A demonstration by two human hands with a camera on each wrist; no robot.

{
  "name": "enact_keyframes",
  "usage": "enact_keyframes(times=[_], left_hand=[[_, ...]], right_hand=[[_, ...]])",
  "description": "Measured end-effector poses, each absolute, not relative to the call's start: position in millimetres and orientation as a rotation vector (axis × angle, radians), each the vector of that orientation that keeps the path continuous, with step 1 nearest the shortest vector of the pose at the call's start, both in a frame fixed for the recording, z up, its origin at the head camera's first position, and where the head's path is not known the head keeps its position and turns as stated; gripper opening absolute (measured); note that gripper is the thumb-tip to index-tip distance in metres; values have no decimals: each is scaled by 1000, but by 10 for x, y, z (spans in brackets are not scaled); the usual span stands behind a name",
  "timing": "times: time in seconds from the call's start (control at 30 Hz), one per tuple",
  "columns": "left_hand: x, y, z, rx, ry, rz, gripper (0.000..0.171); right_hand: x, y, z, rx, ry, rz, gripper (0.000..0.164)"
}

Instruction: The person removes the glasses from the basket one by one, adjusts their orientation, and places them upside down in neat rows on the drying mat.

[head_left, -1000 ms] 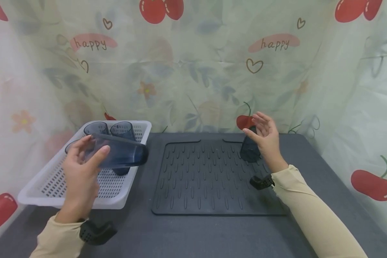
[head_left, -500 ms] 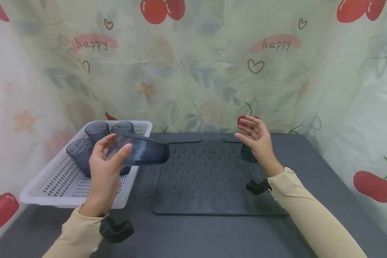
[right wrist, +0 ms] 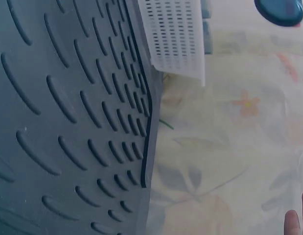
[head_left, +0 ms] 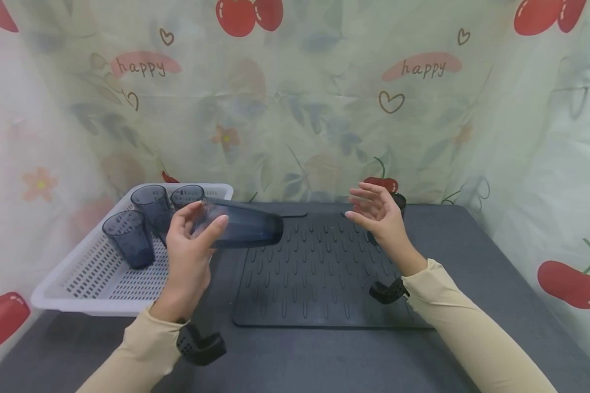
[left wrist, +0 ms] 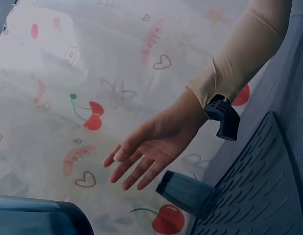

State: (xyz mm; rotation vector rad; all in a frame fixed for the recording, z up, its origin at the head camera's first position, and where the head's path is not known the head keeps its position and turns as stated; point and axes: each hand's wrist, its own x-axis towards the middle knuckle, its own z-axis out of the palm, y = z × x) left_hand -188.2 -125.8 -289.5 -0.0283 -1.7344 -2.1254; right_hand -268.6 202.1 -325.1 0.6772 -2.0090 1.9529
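My left hand (head_left: pixel 192 256) grips a blue-tinted clear tumbler (head_left: pixel 248 225) near its rim. The tumbler lies on its side in the air, its base toward the right, between the basket and the mat. Over the right part of the dark ridged drying mat (head_left: pixel 319 284) hovers my right hand (head_left: pixel 381 221), fingers spread and holding nothing. Behind that hand a second tumbler (left wrist: pixel 188 193) stands upside down on the mat, mostly covered in the head view. Several more tumblers (head_left: pixel 130 240) stand in the white basket (head_left: pixel 64 303) on the left.
The dark table (head_left: pixel 324 360) carries the basket and the mat side by side. A patterned curtain (head_left: pixel 295 125) closes off the back and both sides. The basket's right wall stands close to the mat's left edge.
My left hand has carried its tumbler rightward, from above the basket to above the mat's left part. The right hand has shifted left, away from the tumbler standing on the mat.
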Motion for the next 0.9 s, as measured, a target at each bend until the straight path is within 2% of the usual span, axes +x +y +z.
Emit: enact_keyframes(times=[0.43, 0.9], left_hand=[[-1934, -1088, -2984, -41, -1723, -2206, 50], [-1963, -963, -3037, -55, -1719, -2234, 55]], right_hand=[[-2562, 1857, -3264, 799, -2046, 1997, 65], [-2444, 1697, -3314, 965, -2136, 1982, 67]])
